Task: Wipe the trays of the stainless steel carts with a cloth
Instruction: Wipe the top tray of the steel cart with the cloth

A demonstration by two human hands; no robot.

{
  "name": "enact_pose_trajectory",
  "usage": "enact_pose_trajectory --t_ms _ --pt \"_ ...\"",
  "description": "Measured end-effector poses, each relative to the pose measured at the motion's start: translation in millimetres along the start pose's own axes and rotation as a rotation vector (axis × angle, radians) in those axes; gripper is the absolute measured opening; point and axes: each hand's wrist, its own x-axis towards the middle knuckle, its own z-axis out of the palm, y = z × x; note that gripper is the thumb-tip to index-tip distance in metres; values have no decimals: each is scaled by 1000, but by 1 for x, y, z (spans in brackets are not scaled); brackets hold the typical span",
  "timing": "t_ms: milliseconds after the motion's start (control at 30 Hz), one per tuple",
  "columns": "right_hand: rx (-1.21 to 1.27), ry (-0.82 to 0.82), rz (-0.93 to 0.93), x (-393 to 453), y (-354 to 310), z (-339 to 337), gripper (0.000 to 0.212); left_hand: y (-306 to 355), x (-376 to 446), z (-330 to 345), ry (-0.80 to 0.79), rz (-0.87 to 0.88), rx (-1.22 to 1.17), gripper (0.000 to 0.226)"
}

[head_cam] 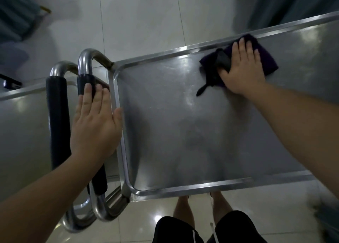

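Note:
A stainless steel cart tray [165, 132] fills the middle and right of the view, with a raised rim all round. My right hand [242, 68] lies flat on a dark purple cloth [266, 57], pressing it onto the tray near the far rim. My left hand [95, 121] rests flat with fingers together on the black-padded handle [86, 83] at the tray's left end, its thumb touching the tray rim. A second steel cart tray [23, 123] sits at the left, with its own black-padded handle [56, 118] close beside the first.
White tiled floor [139, 22] lies beyond the carts. A dark green curtain [293, 2] hangs at the top right and a teal object [16, 10] sits at the top left. My legs and black shorts [201, 230] stand at the tray's near edge.

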Motion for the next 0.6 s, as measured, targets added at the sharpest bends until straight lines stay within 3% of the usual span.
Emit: enact_pose_trajectory --t_ms 267,600 --pt "-4 -16 -60 -4 10 0 95 1 2 -1 18 -13 -22 74" --pt "-58 -79 -184 -232 88 50 97 2 0 2 53 30 -45 72"
